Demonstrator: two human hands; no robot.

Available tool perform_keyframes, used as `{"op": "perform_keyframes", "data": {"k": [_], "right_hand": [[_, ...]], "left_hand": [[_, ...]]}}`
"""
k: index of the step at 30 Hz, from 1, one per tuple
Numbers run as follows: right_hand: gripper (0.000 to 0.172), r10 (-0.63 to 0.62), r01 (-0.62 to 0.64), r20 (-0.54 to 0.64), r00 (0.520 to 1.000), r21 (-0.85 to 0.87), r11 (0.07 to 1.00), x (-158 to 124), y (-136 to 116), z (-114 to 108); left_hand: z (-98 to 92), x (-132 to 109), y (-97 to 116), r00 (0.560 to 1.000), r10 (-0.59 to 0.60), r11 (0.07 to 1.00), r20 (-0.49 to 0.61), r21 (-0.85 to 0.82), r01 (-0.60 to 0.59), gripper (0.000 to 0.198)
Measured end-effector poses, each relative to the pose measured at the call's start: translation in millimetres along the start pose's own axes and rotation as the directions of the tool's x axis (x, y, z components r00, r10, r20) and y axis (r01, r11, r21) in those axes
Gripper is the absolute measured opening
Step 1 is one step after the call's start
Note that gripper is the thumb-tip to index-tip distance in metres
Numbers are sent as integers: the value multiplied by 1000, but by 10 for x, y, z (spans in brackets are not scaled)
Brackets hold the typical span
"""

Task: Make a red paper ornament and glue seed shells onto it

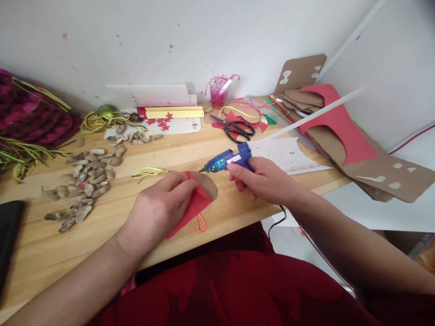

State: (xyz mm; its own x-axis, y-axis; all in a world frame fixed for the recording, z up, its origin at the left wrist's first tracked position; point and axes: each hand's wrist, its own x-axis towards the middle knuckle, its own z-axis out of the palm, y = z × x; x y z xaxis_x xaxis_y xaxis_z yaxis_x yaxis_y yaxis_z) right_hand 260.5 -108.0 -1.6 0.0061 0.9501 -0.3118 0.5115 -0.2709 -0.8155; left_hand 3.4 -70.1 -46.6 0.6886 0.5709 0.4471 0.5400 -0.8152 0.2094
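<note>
My left hand (159,206) presses down on a folded red paper piece (195,203) backed with brown cardboard (208,183), near the front edge of the wooden table (102,226). Its fingers lie curled over the paper. An orange cord loop (201,222) hangs from the piece's lower corner. My right hand (263,181) grips a blue hot glue gun (228,159), its nozzle pointing left and touching the top edge of the cardboard. The gun's black cable (277,219) drops off the table edge.
Several brown seed shells (84,181) lie scattered at left. Black scissors (234,129), red paper stars (163,122), a gold ruler (175,112) and a pink cup (217,90) sit at the back. Cardboard and red sheets (340,131) pile up at right. Green-yellow strips (102,118) lie at the back left.
</note>
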Motion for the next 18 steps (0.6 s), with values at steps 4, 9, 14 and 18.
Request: {"op": "perform_keyframes", "data": {"k": [4,9,14,18], "right_hand": [[41,45,-43,-13,999,116,992,-42,15,-8],[46,68,-58,-18,997,350,935,-127,144,8],[50,90,-87,18,996,492,866,-229,298,45],[50,105,-109,41,994,585,804,-284,350,68]], "left_hand": [[16,-15,1,1000,28,999,-14,23,-28,31],[89,-76,-7,994,101,986,37,127,-105,38],[183,-122,0,978,163,957,129,220,-188,39],[187,-121,40,974,116,962,197,223,-159,44]]}}
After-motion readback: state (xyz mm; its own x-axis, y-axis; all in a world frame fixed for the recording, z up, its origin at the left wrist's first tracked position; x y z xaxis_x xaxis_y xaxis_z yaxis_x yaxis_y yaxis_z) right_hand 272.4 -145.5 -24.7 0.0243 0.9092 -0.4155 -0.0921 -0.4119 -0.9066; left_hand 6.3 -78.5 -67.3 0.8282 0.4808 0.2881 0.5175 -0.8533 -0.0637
